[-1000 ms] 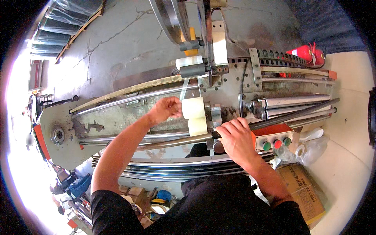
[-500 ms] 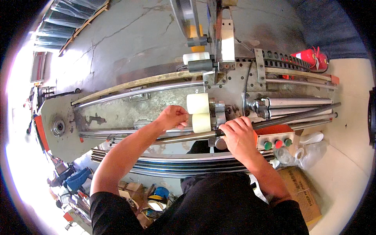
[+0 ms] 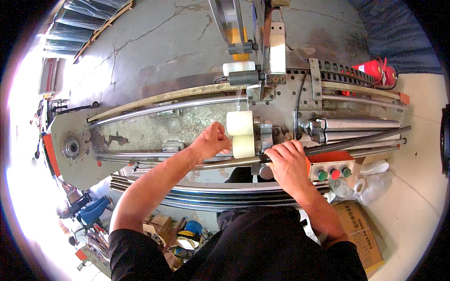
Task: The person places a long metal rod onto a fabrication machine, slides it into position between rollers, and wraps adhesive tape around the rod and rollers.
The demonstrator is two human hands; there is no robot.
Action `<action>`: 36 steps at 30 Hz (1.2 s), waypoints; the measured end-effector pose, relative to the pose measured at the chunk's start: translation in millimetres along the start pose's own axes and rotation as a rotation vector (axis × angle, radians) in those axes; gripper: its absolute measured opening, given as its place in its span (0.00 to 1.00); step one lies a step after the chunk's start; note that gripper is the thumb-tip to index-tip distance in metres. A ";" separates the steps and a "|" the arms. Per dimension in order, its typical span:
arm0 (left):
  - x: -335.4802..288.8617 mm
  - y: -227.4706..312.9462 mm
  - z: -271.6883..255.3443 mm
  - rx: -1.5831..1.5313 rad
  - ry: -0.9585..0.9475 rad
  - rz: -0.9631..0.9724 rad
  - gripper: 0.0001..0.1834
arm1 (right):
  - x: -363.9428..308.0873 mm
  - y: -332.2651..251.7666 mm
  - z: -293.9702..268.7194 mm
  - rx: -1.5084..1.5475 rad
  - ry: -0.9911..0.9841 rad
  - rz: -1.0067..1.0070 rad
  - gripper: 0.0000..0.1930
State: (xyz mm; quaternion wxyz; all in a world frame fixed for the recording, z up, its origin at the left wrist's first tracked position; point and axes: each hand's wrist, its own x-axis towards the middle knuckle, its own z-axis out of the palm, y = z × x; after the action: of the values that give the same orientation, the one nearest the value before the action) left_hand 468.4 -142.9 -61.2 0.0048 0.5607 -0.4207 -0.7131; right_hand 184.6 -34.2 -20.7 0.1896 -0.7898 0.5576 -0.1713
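Observation:
My left hand (image 3: 212, 141) is just left of two cream rollers (image 3: 243, 146), thumb and fingers drawn together in a pinch. Whatever lies between those fingertips is too small to make out. A long dark rod (image 3: 370, 138) runs slantwise in front of the rollers, its left part a duller metal (image 3: 218, 164). To the right of the rollers my right hand (image 3: 288, 163) is closed over this rod, palm down. The rollers sit on a metal carriage (image 3: 276, 96) of a long machine. Steel shafts (image 3: 206, 103) stretch along the machine bed.
A red control box (image 3: 330, 164) with green and red buttons is right of my right hand. Several polished rods (image 3: 197, 196) lie between me and the machine. Fire extinguishers (image 3: 373, 70) stand at the far right. A cardboard box (image 3: 358, 234) is at the near right.
My left hand has risen slightly and its fingers have curled in more beside the rollers. My right hand keeps its place on the rod. The whole view has shifted a little.

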 end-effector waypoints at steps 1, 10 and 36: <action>-1.2 1.0 -1.1 -0.017 0.015 0.012 0.24 | -0.8 -0.4 -0.7 -0.006 -0.011 0.004 0.10; -50.9 9.8 32.5 -0.236 0.087 0.095 0.20 | 5.5 3.4 0.7 0.026 0.003 0.023 0.12; -70.9 37.8 58.4 1.161 0.626 0.812 0.18 | 27.2 9.2 -14.6 0.104 0.074 -0.011 0.19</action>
State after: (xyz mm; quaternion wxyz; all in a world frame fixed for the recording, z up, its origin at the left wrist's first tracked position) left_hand 430.2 -98.6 19.1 0.0899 0.4508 -0.8787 -0.1291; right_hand 178.7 -64.3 -10.9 0.2088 -0.7750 0.5503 -0.2299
